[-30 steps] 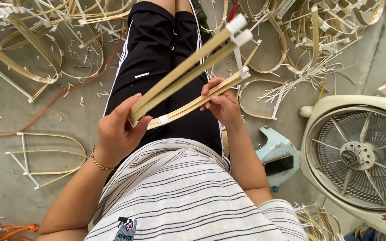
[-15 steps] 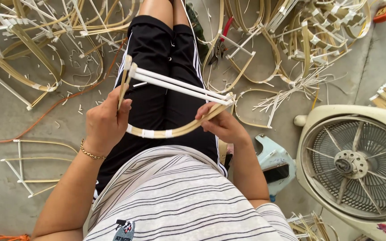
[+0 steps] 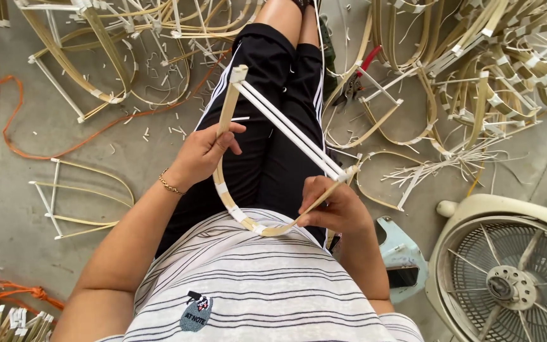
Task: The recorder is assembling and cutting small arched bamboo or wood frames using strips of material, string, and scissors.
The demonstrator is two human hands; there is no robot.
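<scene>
Fig.: seated person over lap w/ bent bamboo frame point(image 3: 242, 202). Left hand point(image 3: 201, 155) fingers curled shut round the frame's left strip; right hand point(image 3: 337, 209) pinches the right end, where two white rods point(image 3: 286, 126) meet. Finished frames point(image 3: 83, 196) lie on floor beyond left fingers; fan point(image 3: 508, 272) right of right fingers
</scene>
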